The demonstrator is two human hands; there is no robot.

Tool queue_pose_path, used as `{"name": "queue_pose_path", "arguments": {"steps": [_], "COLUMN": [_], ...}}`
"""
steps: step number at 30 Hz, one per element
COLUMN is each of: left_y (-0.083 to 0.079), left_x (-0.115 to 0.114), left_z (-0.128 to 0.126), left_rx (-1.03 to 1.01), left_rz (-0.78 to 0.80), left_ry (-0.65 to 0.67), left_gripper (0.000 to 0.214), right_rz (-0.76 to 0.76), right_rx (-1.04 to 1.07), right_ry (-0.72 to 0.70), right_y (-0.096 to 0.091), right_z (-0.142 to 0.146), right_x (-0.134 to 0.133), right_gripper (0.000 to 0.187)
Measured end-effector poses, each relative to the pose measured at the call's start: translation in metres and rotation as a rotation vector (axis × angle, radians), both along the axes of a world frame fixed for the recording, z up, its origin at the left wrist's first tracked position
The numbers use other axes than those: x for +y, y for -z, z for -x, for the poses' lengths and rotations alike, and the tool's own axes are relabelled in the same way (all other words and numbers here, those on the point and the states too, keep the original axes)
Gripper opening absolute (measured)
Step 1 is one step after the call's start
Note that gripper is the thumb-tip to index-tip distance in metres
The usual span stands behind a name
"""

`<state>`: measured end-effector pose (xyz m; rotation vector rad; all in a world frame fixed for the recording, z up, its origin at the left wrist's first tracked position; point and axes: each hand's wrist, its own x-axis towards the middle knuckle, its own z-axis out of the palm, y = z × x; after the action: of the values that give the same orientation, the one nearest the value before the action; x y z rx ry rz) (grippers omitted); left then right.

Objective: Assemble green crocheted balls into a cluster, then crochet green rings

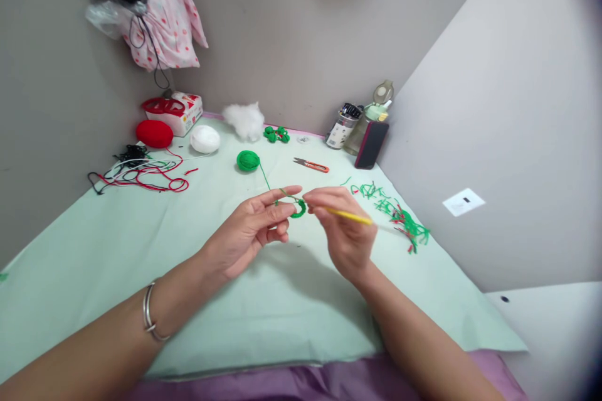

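Head view, looking forward and down over a pale green cloth (324, 313) spread across a table. My two hands meet near the middle. My left hand (256, 225) pinches a small green ring (300, 209) of yarn at the fingertips, the thumb on its left edge, the index finger reaching out above, the lower fingers curled. A silver bangle (147, 312) circles that wrist. My right hand (345, 231) is closed around a thin yellow hook (350, 216), held like a pen; its fingertips are just beside the right edge of the ring, and the hook's tip is too small to make out.

A green strand (264, 173) runs from my left fingers up to a green ball (248, 160) beyond them. To the right of the ball lie orange snips (311, 165). Behind it are white fluff (244, 121) and a little cluster of green pieces (277, 133).

At far left sit a red ball (155, 133) and a white ball (205, 139), with loose red, white and black strands in front and a tissue box (181, 118) behind. At right, a phone (372, 145) leans near a cup of pens (343, 128); nearer me, green and red scraps (407, 222) trail along the cloth's edge.
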<state>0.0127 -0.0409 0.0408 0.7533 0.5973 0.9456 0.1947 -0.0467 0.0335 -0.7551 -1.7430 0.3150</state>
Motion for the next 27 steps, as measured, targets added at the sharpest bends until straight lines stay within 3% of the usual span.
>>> {"name": "queue_pose_path", "arguments": {"steps": [4, 6, 11, 17, 19, 24, 27], "left_y": [0.000, 0.001, 0.001, 0.001, 0.001, 0.002, 0.001], "left_x": [0.003, 0.001, -0.004, 0.000, 0.000, -0.001, 0.000], "left_z": [0.004, 0.004, 0.000, 0.002, 0.003, 0.002, 0.001], "left_rx": [-0.021, -0.012, 0.064, 0.054, 0.032, 0.004, -0.018], "left_rz": [-0.012, -0.046, -0.131, -0.091, -0.078, -0.048, 0.015], "left_ry": [-0.048, -0.059, -0.067, -0.031, -0.029, -0.041, 0.007], "left_gripper": [0.029, 0.030, 0.033, 0.037, 0.042, 0.050, 0.049], "right_rz": [0.310, 0.406, 0.391, 0.440, 0.349, -0.230, -0.326], "right_rx": [0.347, 0.419, 0.266, 0.279, 0.180, -0.372, -0.435], "right_ry": [-0.096, -0.163, -0.275, -0.264, -0.189, 0.019, 0.054], "right_y": [-0.010, -0.011, -0.008, -0.010, -0.010, -0.003, 0.000], "right_z": [-0.004, -0.004, 0.001, -0.002, -0.003, -0.005, -0.005], "right_x": [0.008, 0.009, 0.007, 0.005, 0.003, -0.003, -0.005], "right_gripper": [0.016, 0.018, 0.013, 0.020, 0.021, 0.030, 0.035]}}
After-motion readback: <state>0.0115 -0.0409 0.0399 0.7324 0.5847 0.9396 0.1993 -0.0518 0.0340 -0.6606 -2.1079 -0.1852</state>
